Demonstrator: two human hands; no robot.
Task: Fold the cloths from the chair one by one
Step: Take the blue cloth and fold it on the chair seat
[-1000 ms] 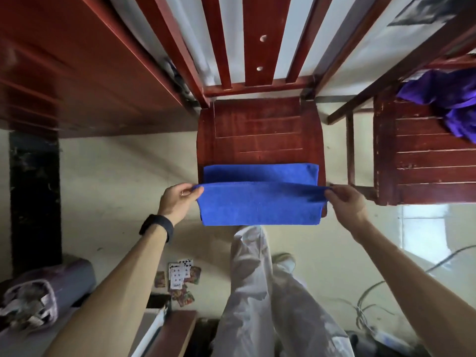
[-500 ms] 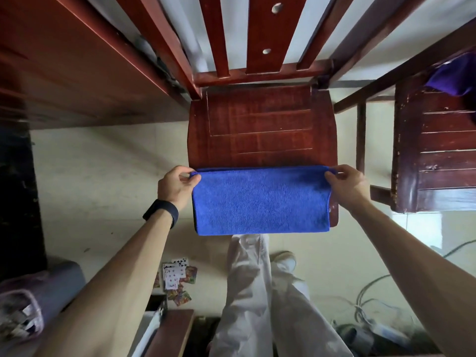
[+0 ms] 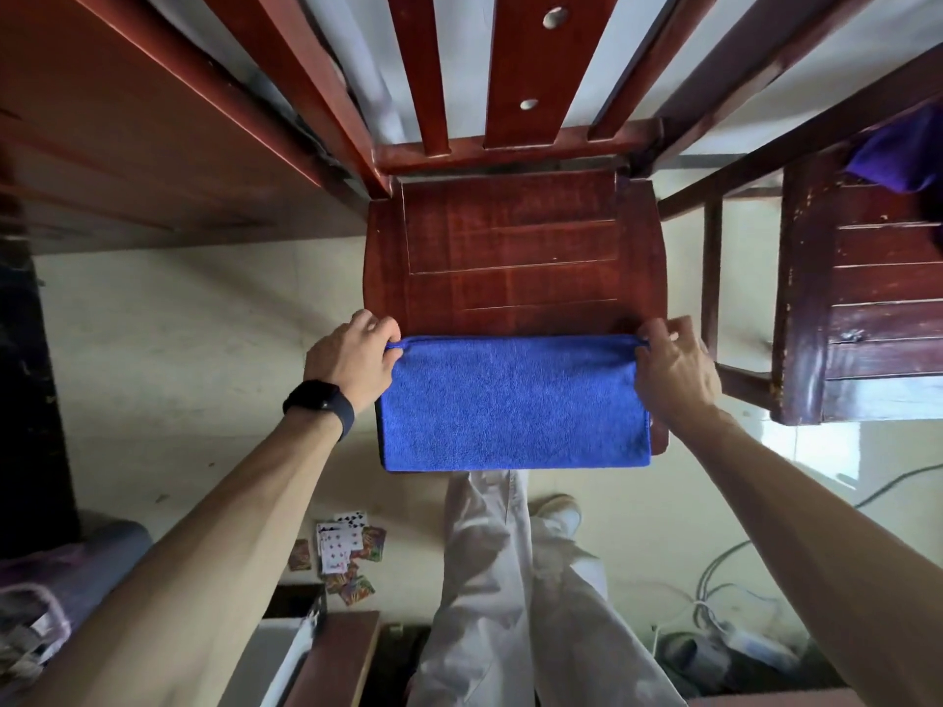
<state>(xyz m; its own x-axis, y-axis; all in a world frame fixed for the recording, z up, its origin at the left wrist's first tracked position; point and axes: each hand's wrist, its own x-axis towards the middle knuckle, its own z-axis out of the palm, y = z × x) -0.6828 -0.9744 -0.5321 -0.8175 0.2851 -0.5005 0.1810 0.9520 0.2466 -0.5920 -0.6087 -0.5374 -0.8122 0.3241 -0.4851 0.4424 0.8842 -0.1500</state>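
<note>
Both hands pinch the far corners of the blue cloth (image 3: 513, 403): the left hand (image 3: 352, 362), above a dark wristband (image 3: 321, 405), grips the left corner, and the right hand (image 3: 673, 369) grips the right. The cloth lies folded in a flat rectangle at mid-frame, on the front edge of the red wooden chair (image 3: 510, 247). Farther off, at the upper right, a purple cloth (image 3: 903, 150) sits on a second chair (image 3: 877, 308).

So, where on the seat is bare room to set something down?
Bare: the seat's back half, between the blue cloth and the backrest. Crowded: the front half, under the cloth, left hand and right hand pinching its far corners.
</note>
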